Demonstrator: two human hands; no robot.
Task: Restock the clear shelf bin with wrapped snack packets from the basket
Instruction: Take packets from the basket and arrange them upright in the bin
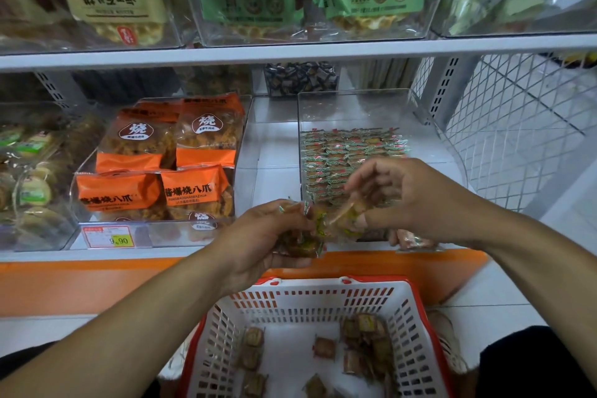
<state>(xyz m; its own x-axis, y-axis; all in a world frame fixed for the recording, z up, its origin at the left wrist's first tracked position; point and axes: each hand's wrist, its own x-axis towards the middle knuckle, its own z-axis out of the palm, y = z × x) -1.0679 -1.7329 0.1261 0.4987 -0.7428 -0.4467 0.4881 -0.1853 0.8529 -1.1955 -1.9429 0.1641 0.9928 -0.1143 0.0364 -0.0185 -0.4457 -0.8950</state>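
Above basket [316, 296] | packets [300, 244] clutched by left hand [258, 236], one pinched by right hand [403, 200] | judged light, slippery, crinkly; best held by body, before bin [355, 107]

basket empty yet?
No, several wrapped snack packets lie on the floor of the basket, below the left hand and right hand.

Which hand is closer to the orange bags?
Left. The left hand sits just right of the orange bags; the right hand is farther right, before the clear bin.
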